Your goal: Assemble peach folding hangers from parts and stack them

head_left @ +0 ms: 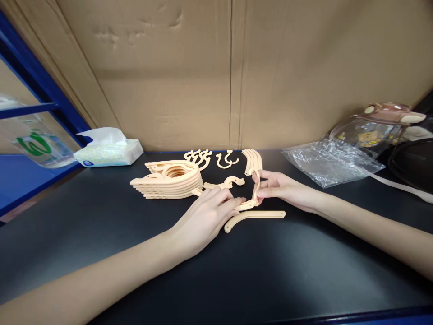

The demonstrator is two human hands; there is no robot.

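My left hand is closed on a cream plastic hanger arm held low over the black table; its fingers cover part of the arm. At the arm's right end, my right hand pinches an upright, curved hanger hook, whose lower end meets the arm. Whether the two are locked together I cannot tell. Just in front lies a loose curved hanger arm. Behind my left hand rests another hanger piece with a hook, partly hidden by the fingers.
A stack of folded hangers stands to the left. Several loose hooks and hanger arms lie at the back. A tissue box is at the back left; a clear plastic bag and a clear bottle are at right.
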